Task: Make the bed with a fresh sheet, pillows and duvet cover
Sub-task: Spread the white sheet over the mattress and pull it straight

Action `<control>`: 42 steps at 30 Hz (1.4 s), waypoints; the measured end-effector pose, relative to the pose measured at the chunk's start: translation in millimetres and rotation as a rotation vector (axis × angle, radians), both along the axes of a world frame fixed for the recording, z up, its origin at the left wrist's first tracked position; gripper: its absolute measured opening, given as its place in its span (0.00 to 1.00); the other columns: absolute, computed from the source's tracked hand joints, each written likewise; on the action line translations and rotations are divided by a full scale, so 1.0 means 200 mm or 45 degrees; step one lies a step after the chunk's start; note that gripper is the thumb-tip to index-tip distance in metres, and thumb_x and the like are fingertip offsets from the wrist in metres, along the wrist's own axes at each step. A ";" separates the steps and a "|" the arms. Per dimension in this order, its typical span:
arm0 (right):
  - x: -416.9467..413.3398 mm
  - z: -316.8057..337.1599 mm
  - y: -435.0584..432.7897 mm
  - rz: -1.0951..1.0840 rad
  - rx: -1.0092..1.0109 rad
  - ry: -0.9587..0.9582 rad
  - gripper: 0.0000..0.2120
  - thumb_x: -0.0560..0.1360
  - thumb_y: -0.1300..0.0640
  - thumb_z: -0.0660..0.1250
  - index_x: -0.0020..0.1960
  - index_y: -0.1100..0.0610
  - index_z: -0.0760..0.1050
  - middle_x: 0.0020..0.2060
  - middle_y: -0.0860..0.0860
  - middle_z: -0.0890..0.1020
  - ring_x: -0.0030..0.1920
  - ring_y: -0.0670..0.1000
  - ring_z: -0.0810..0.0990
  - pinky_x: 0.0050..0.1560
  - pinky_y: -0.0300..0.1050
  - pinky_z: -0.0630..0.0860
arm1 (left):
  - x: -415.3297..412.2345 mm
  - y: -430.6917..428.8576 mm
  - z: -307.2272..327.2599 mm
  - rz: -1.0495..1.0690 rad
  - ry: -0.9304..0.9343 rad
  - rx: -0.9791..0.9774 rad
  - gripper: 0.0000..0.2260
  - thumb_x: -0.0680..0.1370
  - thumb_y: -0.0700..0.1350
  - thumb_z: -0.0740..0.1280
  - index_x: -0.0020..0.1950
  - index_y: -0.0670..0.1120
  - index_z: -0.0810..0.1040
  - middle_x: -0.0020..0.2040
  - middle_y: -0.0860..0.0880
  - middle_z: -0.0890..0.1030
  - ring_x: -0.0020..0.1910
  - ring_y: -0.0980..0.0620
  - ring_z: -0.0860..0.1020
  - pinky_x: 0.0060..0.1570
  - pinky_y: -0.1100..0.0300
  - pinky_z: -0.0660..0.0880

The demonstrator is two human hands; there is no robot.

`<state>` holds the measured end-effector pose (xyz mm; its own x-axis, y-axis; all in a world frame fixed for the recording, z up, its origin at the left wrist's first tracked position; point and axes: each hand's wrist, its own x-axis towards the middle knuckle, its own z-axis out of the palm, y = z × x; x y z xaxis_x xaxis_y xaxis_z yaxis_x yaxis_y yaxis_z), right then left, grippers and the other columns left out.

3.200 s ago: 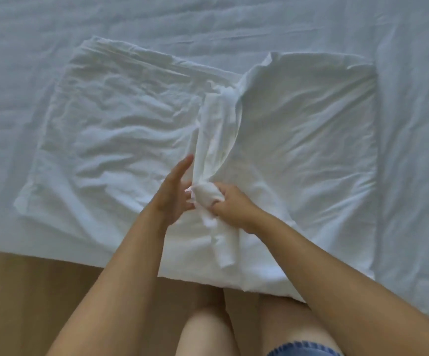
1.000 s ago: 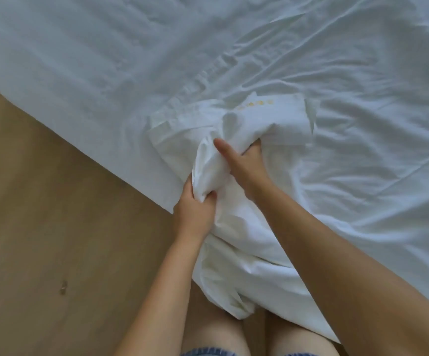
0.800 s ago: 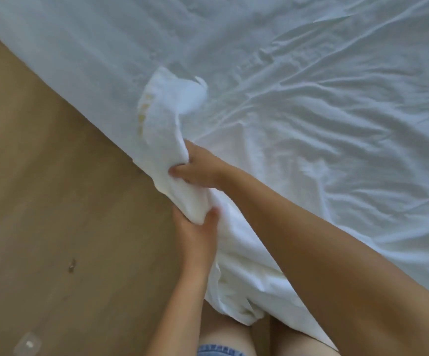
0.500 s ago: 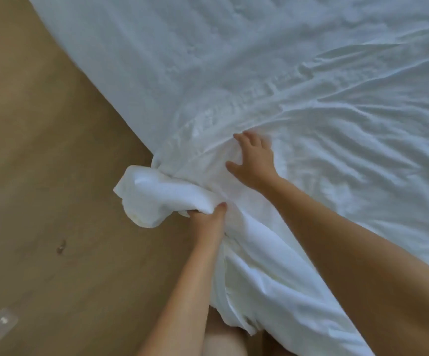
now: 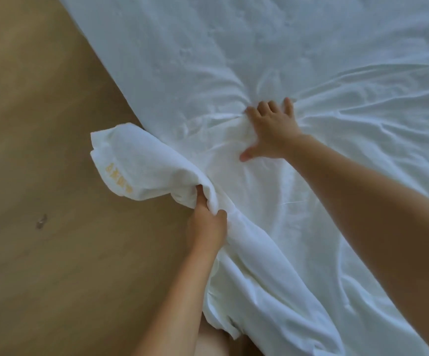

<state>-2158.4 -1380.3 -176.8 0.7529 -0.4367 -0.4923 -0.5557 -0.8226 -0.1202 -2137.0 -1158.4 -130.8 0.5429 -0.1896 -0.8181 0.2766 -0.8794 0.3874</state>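
A white sheet point(image 5: 272, 62) covers the bed and fills the upper right of the head view. On top of it lies a second white cloth point(image 5: 141, 163) with small yellow lettering near one corner; that corner hangs out over the floor past the bed's edge. My left hand point(image 5: 205, 227) grips a bunched fold of this cloth at the bed's edge. Farther onto the bed, my right hand point(image 5: 272, 129) is spread with the palm down, and the fabric puckers around its fingertips.
A light wooden floor point(image 5: 41, 176) lies to the left of the bed, with a small dark speck point(image 5: 41, 222) on it. The bed's edge runs diagonally from the top middle down to my legs at the bottom.
My right hand let go of the bunched cloth and slid farther onto the bed, now spread flat. My left hand kept its grip, and the lettered corner swung out over the floor.
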 end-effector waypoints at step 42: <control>-0.84 0.27 -0.15 -1.737 -0.010 -0.549 0.47 0.71 0.46 0.70 0.78 0.53 0.43 0.69 0.60 0.66 0.67 0.62 0.66 0.64 0.54 0.64 | 0.53 -1.58 0.19 -0.993 -0.964 -0.307 0.14 0.79 0.46 0.59 0.58 0.39 0.75 0.59 0.38 0.77 0.57 0.38 0.75 0.46 0.56 0.66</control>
